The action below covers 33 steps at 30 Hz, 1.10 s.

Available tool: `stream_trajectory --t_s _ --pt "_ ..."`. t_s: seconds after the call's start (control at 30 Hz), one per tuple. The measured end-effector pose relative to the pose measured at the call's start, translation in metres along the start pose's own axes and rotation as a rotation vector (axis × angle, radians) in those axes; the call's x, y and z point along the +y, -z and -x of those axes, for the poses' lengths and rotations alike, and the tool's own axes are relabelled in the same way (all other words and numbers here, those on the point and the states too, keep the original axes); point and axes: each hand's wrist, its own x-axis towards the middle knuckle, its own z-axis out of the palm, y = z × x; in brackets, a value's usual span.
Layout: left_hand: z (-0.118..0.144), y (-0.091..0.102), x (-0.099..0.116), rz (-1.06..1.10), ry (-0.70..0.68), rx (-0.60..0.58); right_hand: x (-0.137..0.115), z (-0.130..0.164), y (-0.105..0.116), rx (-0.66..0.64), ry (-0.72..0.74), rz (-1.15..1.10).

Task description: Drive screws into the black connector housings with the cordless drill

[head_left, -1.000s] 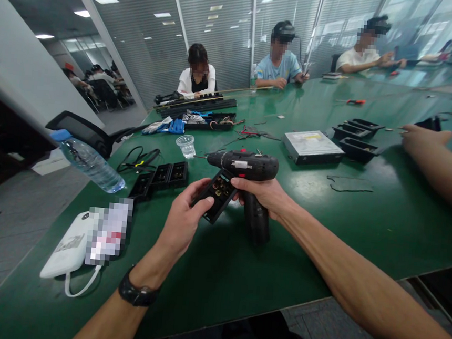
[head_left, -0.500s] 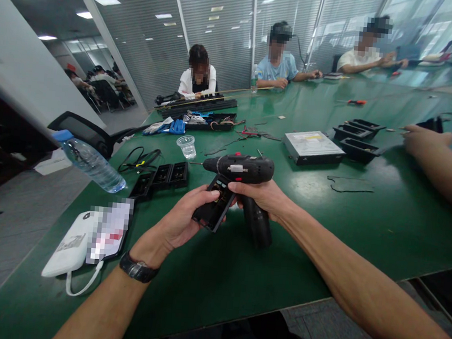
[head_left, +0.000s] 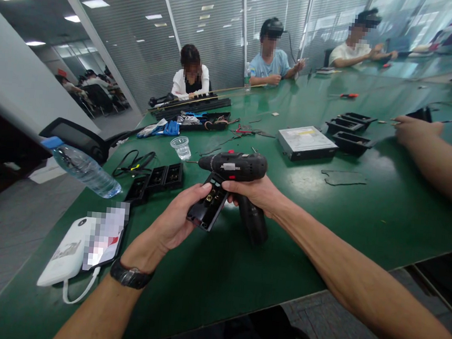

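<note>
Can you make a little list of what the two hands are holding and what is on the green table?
left hand: holds a small black module
right hand: grips a black electric screwdriver, bit pointing left
near left: white power bank, water bottle, plastic cup
farther: silver drive box, black trays
table: green
others: people seated on the far side

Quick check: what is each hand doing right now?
Left hand: closed on a small black module.
Right hand: closed on the black power drill.
</note>
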Motion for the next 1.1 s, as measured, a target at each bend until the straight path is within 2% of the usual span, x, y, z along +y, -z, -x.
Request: stream_trajectory --t_s 0.17,0.47,0.6,0.67,0.77,0.87,0.97,1.1 --pt "-0.001 0.001 -0.002 -0.067 -0.002 0.08 0.004 -0.003 0.001 0.015 0.002 0.0" --pt "-0.003 0.004 -0.004 -0.125 0.017 0.104 0.003 -0.003 0.001 -0.017 0.023 0.025" --pt "-0.002 0.003 0.0 -0.229 -0.012 0.106 0.001 -0.002 0.0 0.008 0.026 0.026" --pt "-0.003 0.009 0.003 -0.397 -0.055 0.136 -0.001 -0.003 0.0 0.033 0.032 0.018" --pt "-0.007 0.028 0.014 -0.834 -0.14 0.241 -0.004 -0.004 0.0 0.058 0.041 0.008" --pt "-0.016 0.05 0.031 -1.192 -0.127 0.308 -0.004 -0.004 0.001 0.08 0.045 -0.003" --pt "-0.03 0.063 0.05 -1.218 0.006 0.205 -0.003 -0.004 0.0 0.079 0.058 -0.013" --pt "-0.053 0.065 0.074 -1.118 0.193 -0.017 -0.002 -0.002 0.0 0.058 0.06 -0.013"
